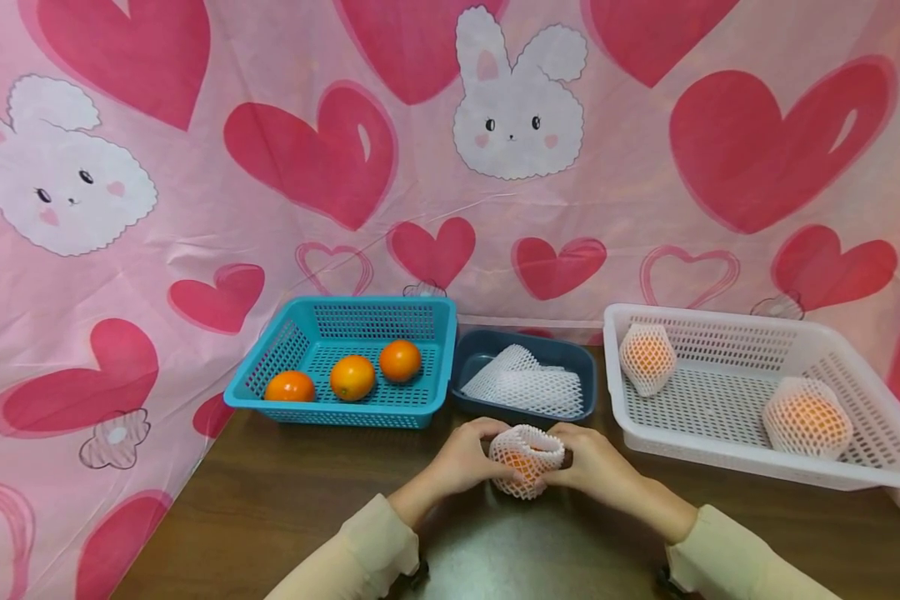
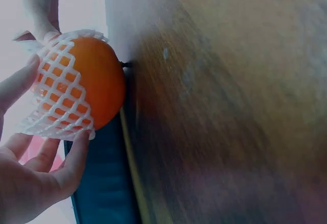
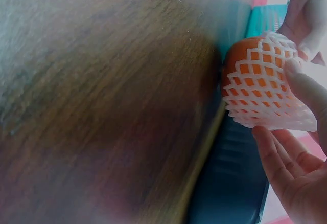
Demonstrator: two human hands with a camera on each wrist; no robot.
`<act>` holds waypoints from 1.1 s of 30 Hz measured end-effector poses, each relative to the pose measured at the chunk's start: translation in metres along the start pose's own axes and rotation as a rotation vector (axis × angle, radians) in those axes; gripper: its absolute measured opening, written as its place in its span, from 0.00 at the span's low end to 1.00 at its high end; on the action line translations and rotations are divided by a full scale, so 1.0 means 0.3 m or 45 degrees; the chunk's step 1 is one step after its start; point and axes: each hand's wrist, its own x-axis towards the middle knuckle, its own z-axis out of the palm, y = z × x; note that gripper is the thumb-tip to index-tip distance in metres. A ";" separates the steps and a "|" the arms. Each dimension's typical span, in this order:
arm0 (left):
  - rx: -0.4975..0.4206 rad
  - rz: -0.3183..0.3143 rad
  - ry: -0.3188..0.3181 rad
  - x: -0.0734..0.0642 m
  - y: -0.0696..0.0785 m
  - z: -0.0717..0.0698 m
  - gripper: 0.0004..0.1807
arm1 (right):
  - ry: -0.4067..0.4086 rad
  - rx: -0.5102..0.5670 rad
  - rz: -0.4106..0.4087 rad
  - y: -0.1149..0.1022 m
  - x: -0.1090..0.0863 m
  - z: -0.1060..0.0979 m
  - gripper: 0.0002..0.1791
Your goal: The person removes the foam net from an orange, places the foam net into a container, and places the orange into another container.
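Note:
An orange [image 2: 108, 83] sits partly inside a white foam net sleeve [image 1: 526, 463] near the table's front middle. In both wrist views the net covers its upper part, while the orange skin below is bare. My left hand [image 1: 465, 458] pinches the net from the left, thumb on the near side and fingertips at the lower edge. From the right, my right hand [image 1: 594, 467] pinches the same net, its thumb [image 3: 301, 78] on the mesh. The sleeve's open end faces up in the head view.
Behind the hands, a dark blue tray [image 1: 487, 342] holds several flat white net sleeves [image 1: 528, 383]. At left, a teal basket [image 1: 345, 414] contains three bare oranges [image 1: 353, 377]. The white basket [image 1: 727, 467] at right contains two netted oranges [image 1: 807, 419]. A patterned pink cloth [image 1: 420, 192] hangs behind.

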 end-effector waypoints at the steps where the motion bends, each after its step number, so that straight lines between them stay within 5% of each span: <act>1: 0.003 0.017 0.007 0.001 -0.001 -0.001 0.25 | 0.018 0.006 -0.030 0.001 0.001 0.001 0.19; 7: -0.008 0.068 0.053 0.004 -0.004 -0.005 0.17 | 0.100 0.039 -0.140 0.002 0.013 0.003 0.16; 15: -0.074 0.000 0.100 -0.002 -0.002 -0.005 0.19 | -0.139 0.142 0.145 -0.002 0.020 -0.001 0.31; 22: -0.113 -0.105 -0.020 -0.012 -0.002 -0.002 0.33 | -0.162 0.206 0.150 0.008 0.017 0.023 0.34; 33: -0.079 -0.118 -0.022 -0.021 -0.007 -0.030 0.27 | -0.139 0.244 0.132 -0.010 0.033 0.025 0.27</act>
